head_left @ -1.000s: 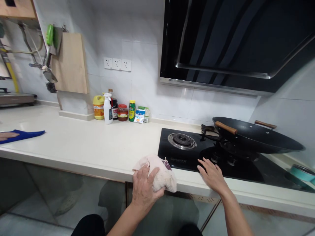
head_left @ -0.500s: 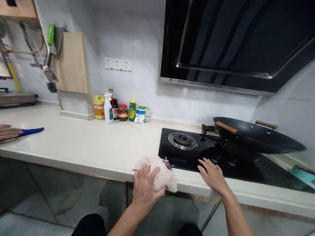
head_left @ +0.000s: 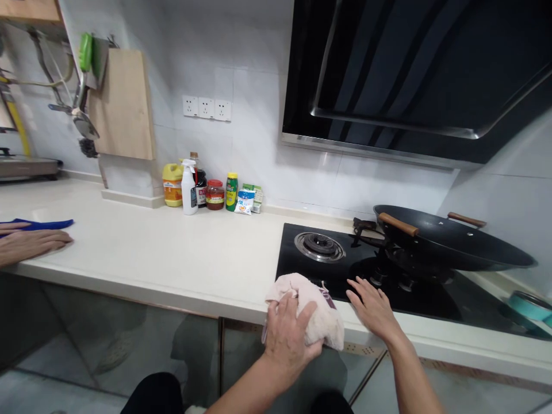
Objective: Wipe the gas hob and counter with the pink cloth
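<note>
My left hand is closed over a bunched pale pink cloth at the front edge of the counter. Part of the cloth hangs over the edge, and a dark purple patch with loose threads shows on its far side. My right hand lies flat with fingers spread, fingertips on the front border of the black gas cooktop. It holds nothing. The cloth is just left of it, touching the cooktop's front left corner.
A black wok sits on the right burner, near a teal tape roll. Bottles, a jar and packets, including a white spray bottle, line the wall. At far left, another person's hands are by a blue cloth. A range hood hangs above.
My left hand has slid right along the counter edge with the pink cloth, closer to my right hand, which stays put. The other person's hand has come further into view at left.
</note>
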The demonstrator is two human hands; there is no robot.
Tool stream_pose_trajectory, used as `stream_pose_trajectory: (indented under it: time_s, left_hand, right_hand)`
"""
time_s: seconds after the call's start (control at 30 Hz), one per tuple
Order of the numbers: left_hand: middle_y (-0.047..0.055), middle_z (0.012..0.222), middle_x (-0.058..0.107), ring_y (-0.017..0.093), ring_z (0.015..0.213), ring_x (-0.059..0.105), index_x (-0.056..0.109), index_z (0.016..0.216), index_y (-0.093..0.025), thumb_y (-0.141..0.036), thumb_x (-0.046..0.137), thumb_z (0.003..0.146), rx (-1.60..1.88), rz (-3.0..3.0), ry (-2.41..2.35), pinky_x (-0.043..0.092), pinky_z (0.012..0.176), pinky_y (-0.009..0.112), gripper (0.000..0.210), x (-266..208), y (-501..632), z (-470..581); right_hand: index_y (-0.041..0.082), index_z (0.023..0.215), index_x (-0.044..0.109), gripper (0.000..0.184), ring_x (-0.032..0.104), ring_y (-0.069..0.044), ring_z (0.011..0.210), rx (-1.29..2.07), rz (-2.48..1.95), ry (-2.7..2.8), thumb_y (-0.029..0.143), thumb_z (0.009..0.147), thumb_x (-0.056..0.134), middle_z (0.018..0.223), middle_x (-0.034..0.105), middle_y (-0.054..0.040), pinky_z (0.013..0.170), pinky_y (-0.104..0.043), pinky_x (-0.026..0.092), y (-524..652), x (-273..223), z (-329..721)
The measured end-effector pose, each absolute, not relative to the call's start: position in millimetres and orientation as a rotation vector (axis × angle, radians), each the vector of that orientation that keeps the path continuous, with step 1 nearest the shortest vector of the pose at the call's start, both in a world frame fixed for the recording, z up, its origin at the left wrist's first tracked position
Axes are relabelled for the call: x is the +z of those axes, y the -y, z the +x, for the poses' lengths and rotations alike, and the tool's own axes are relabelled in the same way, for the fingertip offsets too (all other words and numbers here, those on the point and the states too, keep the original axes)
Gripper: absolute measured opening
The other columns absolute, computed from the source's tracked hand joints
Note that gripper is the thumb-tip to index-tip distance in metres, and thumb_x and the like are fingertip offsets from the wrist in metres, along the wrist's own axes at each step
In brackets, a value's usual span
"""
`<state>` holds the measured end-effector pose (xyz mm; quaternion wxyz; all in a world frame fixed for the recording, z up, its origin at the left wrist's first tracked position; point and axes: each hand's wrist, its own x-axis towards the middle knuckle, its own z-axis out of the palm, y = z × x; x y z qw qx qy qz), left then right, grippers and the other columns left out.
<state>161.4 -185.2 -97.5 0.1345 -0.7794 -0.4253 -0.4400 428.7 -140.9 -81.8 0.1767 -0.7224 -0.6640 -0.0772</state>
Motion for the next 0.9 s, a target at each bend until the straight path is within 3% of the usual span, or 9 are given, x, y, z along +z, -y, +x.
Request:
stream_pose_trajectory:
  time_s: [0.27,0.5,0.7,0.9]
  left_hand:
    - [0.014,0.131,0.058,0.035,0.124,0.05,0.057,0.13,-0.032,-0.04,0.082,0.066,-1.142,-2.32,1.152,0.035,0.102,0.054,0.069,-94,184,151]
    - [0.015,0.129,0.059,0.035,0.119,0.055,0.059,0.126,-0.024,-0.03,0.073,0.069,-1.025,-2.198,1.182,0.041,0.099,0.05,0.058,-84,169,47]
    - [0.011,0.129,0.063,0.032,0.122,0.056,0.059,0.125,-0.024,-0.043,0.062,0.075,-1.028,-2.093,1.534,0.04,0.105,0.046,0.054,-82,146,-49]
    - [0.008,0.133,0.062,0.03,0.124,0.055,0.056,0.129,-0.023,-0.052,0.051,0.083,-1.041,-2.063,1.908,0.038,0.105,0.046,0.055,-50,131,-66]
  right_hand:
    - [0.027,0.143,0.05,0.055,0.028,-0.023,0.146,-0.218,-2.047,1.877,0.05,0.099,0.027,0.155,0.039,-0.0042,0.119,-0.051,0.018,142,-81,426]
    - [0.027,0.144,0.05,0.054,0.027,-0.023,0.147,-0.156,-2.052,1.879,0.049,0.099,0.027,0.156,0.038,-0.004,0.119,-0.051,0.017,145,-73,421]
    - [0.027,0.143,0.051,0.054,0.027,-0.023,0.147,-0.168,-2.055,1.869,0.048,0.099,0.027,0.155,0.04,-0.0038,0.119,-0.051,0.017,143,-74,421]
    - [0.027,0.143,0.051,0.056,0.027,-0.023,0.147,-0.161,-2.042,1.873,0.05,0.099,0.026,0.156,0.039,-0.0034,0.119,-0.052,0.017,140,-79,424]
